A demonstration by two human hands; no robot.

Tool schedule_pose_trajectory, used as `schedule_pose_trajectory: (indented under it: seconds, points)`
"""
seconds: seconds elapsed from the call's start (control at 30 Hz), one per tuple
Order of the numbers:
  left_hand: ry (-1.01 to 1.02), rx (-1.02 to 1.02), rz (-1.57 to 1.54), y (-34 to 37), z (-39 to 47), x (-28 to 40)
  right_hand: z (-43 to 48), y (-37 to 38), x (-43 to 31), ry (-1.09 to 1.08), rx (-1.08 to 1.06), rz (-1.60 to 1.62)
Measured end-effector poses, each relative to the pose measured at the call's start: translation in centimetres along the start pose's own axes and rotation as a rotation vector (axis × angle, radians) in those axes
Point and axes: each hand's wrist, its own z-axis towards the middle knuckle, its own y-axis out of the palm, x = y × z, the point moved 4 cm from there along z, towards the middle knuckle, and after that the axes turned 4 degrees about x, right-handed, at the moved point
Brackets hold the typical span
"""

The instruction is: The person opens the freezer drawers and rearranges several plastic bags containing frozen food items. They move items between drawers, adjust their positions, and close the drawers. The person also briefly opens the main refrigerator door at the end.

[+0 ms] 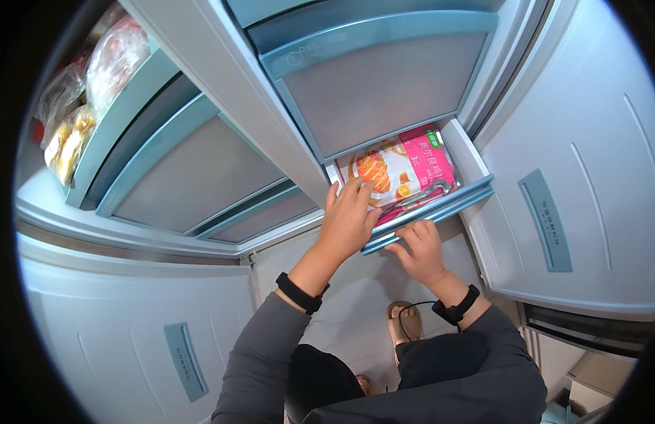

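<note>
A bottom freezer drawer (430,208) is pulled part way out. Inside it lies a pink and white food packet (393,172) with a picture of breaded meat, and clear plastic wrapping shows along its near side. My left hand (351,212) rests over the drawer's left end, fingers spread at the packet's left edge; whether it presses on the packet cannot be told. The fingers of my right hand (420,249) are curled over the drawer's front handle edge, with the thumb below.
Above the drawer is a closed frosted drawer (380,90). Left of the divider stand more frosted drawers (192,169), the upper one holding bagged food (115,63). Open doors flank me at left (120,328) and right (592,159). My sandalled foot (404,323) is on the tiled floor.
</note>
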Motion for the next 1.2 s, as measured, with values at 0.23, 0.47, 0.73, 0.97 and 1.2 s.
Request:
schedule_pose_trajectory:
  seconds: [0.23, 0.47, 0.73, 0.97, 1.2]
  points:
    - [-0.042, 0.148, -0.105, 0.8, -3.2, -1.7, -0.5, 0.7, 0.4, -0.016, 0.039, 0.007]
    - [-0.259, 0.213, 0.399, -5.3, -11.0, -11.3, -0.5, 0.8, 0.8, -0.028, 0.048, 0.023]
    - [-0.377, 0.298, 0.437, -7.5, -10.4, -17.6, 5.3, 3.1, 1.4, -0.066, 0.164, 0.081]
    - [-0.390, 0.309, 0.360, -8.9, -11.4, -16.5, 9.5, 6.7, 3.2, -0.110, 0.160, 0.041]
    - [-0.304, 0.181, 0.369, -10.0, -17.3, -10.1, 9.8, 7.2, 3.8, -0.109, 0.109, 0.000]
